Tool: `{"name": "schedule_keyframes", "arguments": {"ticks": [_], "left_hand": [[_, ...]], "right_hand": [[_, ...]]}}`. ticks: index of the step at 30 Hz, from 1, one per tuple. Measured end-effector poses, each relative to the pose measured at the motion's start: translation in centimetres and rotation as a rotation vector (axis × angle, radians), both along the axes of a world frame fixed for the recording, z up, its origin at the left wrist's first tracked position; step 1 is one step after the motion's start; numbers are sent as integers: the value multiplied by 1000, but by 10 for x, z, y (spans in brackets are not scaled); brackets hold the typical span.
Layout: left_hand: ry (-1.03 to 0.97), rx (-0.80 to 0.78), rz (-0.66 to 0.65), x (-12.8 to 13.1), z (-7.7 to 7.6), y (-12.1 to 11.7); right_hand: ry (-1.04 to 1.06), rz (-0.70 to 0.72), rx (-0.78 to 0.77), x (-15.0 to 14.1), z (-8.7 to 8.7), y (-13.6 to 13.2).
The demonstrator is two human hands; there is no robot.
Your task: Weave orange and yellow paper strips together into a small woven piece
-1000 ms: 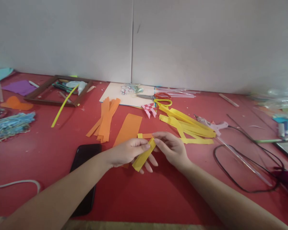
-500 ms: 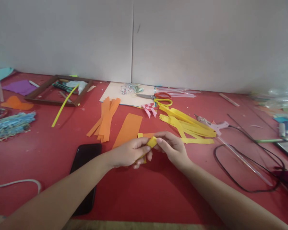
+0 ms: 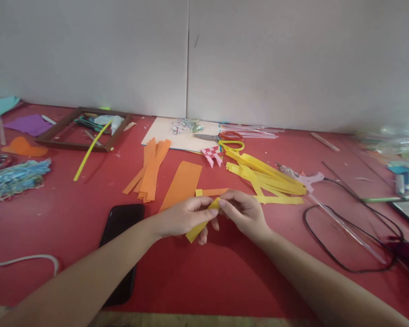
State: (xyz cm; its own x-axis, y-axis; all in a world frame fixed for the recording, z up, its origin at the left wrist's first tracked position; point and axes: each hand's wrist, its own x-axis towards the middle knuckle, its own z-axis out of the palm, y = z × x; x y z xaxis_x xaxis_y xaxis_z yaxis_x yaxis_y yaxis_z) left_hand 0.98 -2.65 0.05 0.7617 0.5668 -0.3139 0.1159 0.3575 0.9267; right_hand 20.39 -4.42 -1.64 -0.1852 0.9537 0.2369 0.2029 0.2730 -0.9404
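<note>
Between my hands is a folded yellow paper strip, slanting down to the left. My left hand is closed on its middle, thumb on top and fingers beneath. The thumb and fingertips of my right hand pinch its upper end. Just beyond my hands lies an orange strip with a small yellow piece at its left end. A wide orange paper piece runs partly under my left hand. Loose yellow strips lie past my right hand, and several orange strips sit in a pile beyond my left.
A black phone lies by my left forearm. Scissors and a pink woven paper piece are near a cream sheet. To the right are a glue gun and its looping cord. A brown frame stands back left.
The yellow strip's lower end swung out of sight behind my left fingers, then showed again pointing down-left. My left fingers have curled in more. Both hands stay in nearly the same place.
</note>
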Motion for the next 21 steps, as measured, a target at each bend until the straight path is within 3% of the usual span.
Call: {"name": "schedule_keyframes", "arguments": {"ticks": [6,10,15,21], "left_hand": [[114,133,57,3,-3,0],[173,186,71,4,-2,-4],[204,274,56,3,0,-7],[176,229,60,4,0,-8]], "right_hand": [[-72,42,48,2,-4,-1],[1,112,15,4,-4,-2],[-88,64,94,3,-1,-1],[-149,42,112,1,-2,0]]}}
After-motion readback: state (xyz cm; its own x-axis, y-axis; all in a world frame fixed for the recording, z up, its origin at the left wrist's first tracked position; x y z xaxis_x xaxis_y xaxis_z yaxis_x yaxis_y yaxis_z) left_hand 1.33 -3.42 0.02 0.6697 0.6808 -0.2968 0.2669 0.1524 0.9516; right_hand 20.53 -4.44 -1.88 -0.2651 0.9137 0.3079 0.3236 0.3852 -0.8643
